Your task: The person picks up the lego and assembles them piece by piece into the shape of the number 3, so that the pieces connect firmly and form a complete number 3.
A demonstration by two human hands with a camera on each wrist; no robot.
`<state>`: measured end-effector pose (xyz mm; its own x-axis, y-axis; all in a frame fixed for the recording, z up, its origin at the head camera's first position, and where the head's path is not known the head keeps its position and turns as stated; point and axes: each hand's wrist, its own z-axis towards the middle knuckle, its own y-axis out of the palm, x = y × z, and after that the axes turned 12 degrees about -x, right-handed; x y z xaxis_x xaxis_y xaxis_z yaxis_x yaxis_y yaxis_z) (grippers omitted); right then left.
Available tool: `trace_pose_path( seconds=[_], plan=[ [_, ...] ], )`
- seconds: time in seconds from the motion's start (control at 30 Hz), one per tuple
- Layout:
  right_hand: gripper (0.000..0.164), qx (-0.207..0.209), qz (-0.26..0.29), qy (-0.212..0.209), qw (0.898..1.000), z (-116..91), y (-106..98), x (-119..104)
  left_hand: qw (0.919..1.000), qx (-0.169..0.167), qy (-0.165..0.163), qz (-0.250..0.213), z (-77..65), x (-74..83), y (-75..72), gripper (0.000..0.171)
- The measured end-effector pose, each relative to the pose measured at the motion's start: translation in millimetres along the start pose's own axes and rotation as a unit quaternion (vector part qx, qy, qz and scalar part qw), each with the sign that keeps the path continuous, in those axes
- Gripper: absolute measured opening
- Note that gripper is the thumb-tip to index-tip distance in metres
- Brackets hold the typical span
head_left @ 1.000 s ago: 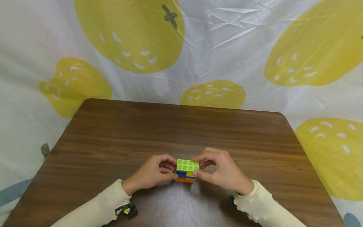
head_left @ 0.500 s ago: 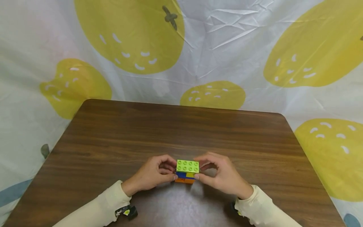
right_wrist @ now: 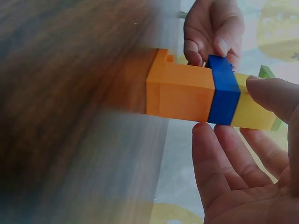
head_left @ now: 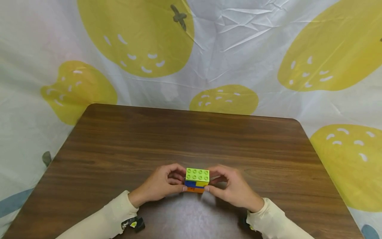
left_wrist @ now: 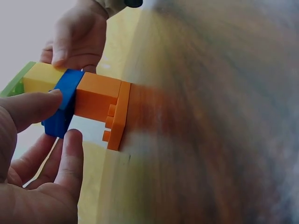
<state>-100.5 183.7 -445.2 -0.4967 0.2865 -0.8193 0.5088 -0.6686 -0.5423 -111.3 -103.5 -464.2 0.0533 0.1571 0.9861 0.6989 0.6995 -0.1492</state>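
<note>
A stack of toy building bricks stands upright on the table between both hands. Its top is a lime green studded piece (head_left: 197, 174). Below are a blue brick (head_left: 190, 183) and a yellow brick (head_left: 202, 184) side by side, over a flat blue piece (right_wrist: 224, 95). At the bottom come an orange brick (right_wrist: 187, 93) and a thinner orange piece (left_wrist: 122, 114). My left hand (head_left: 164, 181) pinches the left end, thumb on the blue part. My right hand (head_left: 234, 186) holds the right end, its thumb in front by the yellow brick and its fingers behind.
The brown wood-grain table (head_left: 179, 132) reaches back to a hanging white cloth (head_left: 155, 89) printed with yellow fruit. Beneath each cream sleeve (head_left: 101, 215) a dark wrist device (head_left: 138, 224) shows.
My right hand has slid down from the green piece to the lower bricks, baring the green piece's right end. My left hand and the stack have hardly moved.
</note>
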Motion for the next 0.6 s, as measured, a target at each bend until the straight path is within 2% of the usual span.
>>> trace_pose_path(
  seconds=[0.6],
  plan=[
    [0.034, -0.003, 0.008, 0.015, 1.000, -0.9, 2.8, 2.9, 1.0000, 0.005, -0.001, -0.004, 0.4, 1.3, 0.2, 0.041]
  ],
)
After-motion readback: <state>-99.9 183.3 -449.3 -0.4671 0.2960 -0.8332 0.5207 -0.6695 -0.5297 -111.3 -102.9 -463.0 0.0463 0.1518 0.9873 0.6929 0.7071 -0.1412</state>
